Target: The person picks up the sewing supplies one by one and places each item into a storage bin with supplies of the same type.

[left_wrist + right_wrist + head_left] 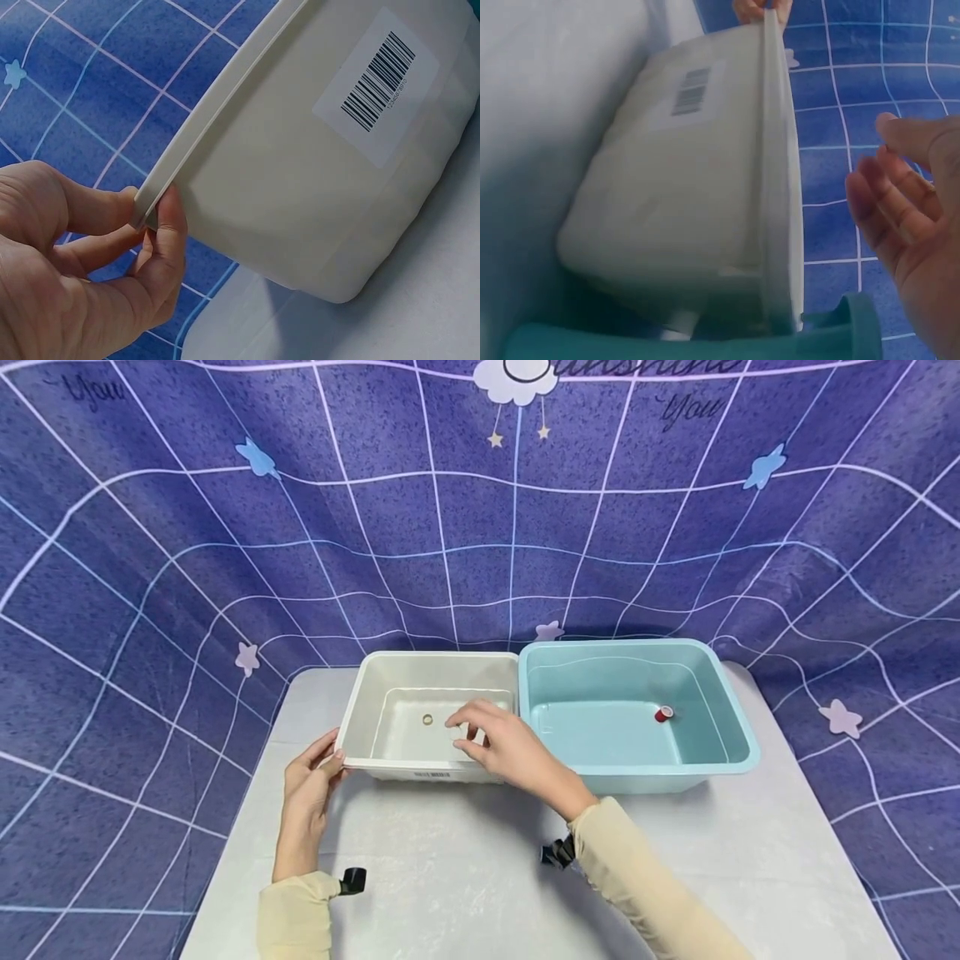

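My left hand (306, 785) pinches the rim of a white plastic bin (427, 766) at its near left corner. The left wrist view shows thumb and fingers on either side of that rim (225, 105). Over the right part of this bin hovers my right hand (498, 739), its fingers loosely bent and the thumb apart from them. In the right wrist view no held thing can be made out in the right hand (911, 202). A small gold-coloured ring (427, 720) lies on the bin's floor. Something tiny and pale near the right fingertips is too small to identify.
A light blue bin (637, 770) stands against the white bin's right side. Inside it, toward the right, is a small red cylindrical thing with a pale end (663, 714). Both bins stand on a grey-white table (450, 877), with a purple-blue gridded cloth (480, 527) behind.
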Demonstrator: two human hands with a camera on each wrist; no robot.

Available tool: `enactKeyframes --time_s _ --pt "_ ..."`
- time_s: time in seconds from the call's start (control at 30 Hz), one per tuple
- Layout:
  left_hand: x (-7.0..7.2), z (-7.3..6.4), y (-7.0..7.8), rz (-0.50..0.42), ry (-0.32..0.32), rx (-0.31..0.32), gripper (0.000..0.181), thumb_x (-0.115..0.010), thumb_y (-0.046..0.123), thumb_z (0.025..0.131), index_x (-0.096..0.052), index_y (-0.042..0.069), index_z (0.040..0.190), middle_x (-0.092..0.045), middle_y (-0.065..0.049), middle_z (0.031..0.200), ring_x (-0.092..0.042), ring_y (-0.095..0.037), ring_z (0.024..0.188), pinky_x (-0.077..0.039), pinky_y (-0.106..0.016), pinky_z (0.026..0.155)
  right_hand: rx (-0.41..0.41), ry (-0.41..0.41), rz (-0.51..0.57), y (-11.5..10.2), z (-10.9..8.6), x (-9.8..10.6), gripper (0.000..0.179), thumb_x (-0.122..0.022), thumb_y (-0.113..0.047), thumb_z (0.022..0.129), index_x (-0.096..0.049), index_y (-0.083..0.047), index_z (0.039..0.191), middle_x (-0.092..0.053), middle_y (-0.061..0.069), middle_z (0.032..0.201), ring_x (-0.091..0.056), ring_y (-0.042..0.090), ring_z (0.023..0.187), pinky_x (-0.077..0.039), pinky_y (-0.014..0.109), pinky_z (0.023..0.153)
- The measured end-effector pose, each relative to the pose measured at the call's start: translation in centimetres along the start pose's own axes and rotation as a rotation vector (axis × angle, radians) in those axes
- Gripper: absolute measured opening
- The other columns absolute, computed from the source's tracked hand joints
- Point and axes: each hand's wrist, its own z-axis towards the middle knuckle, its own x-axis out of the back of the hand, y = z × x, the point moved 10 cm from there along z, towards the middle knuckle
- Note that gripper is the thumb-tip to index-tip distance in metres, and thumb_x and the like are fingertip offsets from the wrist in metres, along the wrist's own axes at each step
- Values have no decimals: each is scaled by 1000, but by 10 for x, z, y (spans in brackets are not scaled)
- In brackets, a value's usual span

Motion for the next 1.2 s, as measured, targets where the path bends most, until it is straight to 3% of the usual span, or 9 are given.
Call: enactKeyframes --time_s 0.2,0.57,0.83,1.03,1.2 --pt "-1 1 0 4 -5 4 51 -56 -1 104 -50 6 154 -64 4 119 -64 2 80 -58 -11 71 -44 -9 29 11 34 -2 25 -75 -13 97 -72 -12 122 -73 5 117 -69 14 91 -55 21 72" --pt "1 0 3 -24 -1 -12 53 -56 -5 102 -49 3 154 -66 6 114 -64 3 76 -58 -11 69 -56 -141 -14 21 96 -15 27 -71 -15 100 -72 -12 127 -72 3 122 -69 17 99 -56 25 84" --pt "-3 2 -1 -42 -6 7 52 -56 -5 102 -50 4 154 -65 2 121 -65 2 78 -59 -12 70 -54 -238 -41 37 118 -28 26 -71 -13 99 -72 -10 125 -73 5 122 -70 20 102 -56 25 90" --pt "-3 3 -2 -46 1 5 52 -55 -6 102 -51 4 153 -65 3 117 -64 2 78 -59 -12 70 -45 -346 -80 50 127 -54 25 -68 -14 101 -72 -11 125 -73 3 123 -70 17 103 -56 25 90" --pt "-2 0 -2 -52 -5 14 52 -55 -5 103 -50 4 154 -66 6 117 -65 1 83 -59 -11 72 -68 -405 -81 62 132 -72 24 -68 -11 100 -73 -8 123 -74 6 123 -70 23 110 -56 29 97"
